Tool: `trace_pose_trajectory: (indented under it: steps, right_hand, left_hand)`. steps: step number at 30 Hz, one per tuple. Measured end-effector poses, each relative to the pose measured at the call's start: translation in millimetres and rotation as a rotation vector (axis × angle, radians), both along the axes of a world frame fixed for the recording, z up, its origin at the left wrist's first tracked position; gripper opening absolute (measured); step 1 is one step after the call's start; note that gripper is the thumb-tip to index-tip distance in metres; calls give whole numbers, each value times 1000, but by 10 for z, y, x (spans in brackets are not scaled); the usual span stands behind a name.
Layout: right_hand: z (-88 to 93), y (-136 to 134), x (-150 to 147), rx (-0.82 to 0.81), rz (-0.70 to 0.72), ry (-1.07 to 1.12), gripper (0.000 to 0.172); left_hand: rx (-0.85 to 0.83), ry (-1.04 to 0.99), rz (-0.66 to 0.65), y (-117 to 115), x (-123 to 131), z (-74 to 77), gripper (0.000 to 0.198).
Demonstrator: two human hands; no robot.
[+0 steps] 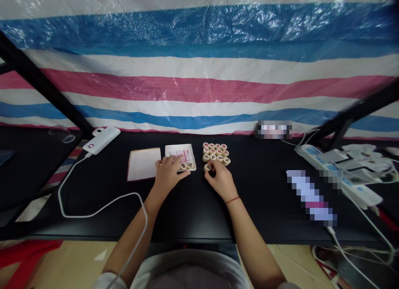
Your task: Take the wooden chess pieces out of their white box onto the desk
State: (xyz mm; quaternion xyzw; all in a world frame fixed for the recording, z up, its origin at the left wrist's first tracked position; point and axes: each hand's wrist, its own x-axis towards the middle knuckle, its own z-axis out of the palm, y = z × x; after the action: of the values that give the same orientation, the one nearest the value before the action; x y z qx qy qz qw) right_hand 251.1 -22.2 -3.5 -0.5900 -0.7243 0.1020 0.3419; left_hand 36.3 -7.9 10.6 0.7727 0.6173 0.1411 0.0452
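Over a small white box [193, 159] at the middle of the table is my left hand [170, 169], its fingers spread and reaching inside. A few Chinese chess pieces [190, 166] and a pink-printed paper [186, 154] show in the box; my fingers hide the rest. To the right, stacked rows of round Chinese chess pieces [215, 151] stand with red characters at the back and black ones nearer me. My right hand [221, 179] pinches one black-marked chess piece [207, 167] at the front left of these rows. The box lid [144, 164] lies left of the box.
A white power bank [102, 140] lies at the back left, its cable running across my left forearm. On the right are a blurred phone [311, 197], a power strip [343, 176] with chargers and cables, and another blurred device [274, 130]. A striped sheet [199, 89] hangs behind.
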Motion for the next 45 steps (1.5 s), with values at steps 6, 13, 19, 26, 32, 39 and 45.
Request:
trace_pose_trajectory:
  steps: [6,13,19,26,32,39,45]
  right_hand:
    - [-24,8,12,-58,-7,-25,15]
    - [-64,35,22,-71,-40,-1,13]
    - [-83,49,21,-51,-39,-8,15]
    - [32,-36,-131,49,-24,-33,21]
    - [83,-59,-422,-189,104,-263,43]
    - [102,-46,-502,-267,66,-323,45]
    - [88,-58,-493,-258,64,-292,38]
  left_hand:
    - [-56,-5,-42,-6,-2,20,36]
    - [-80,-26,-59,8,1,38,30]
    - [-120,-36,-55,6,6,87,29]
    - [-115,-59,-70,15,-39,89,28]
    - [-129,-82,-62,13,-52,122,32]
    - [-154,-101,-48,6,-39,152,35]
    - [-53,-46,-24,-16,-56,158,37]
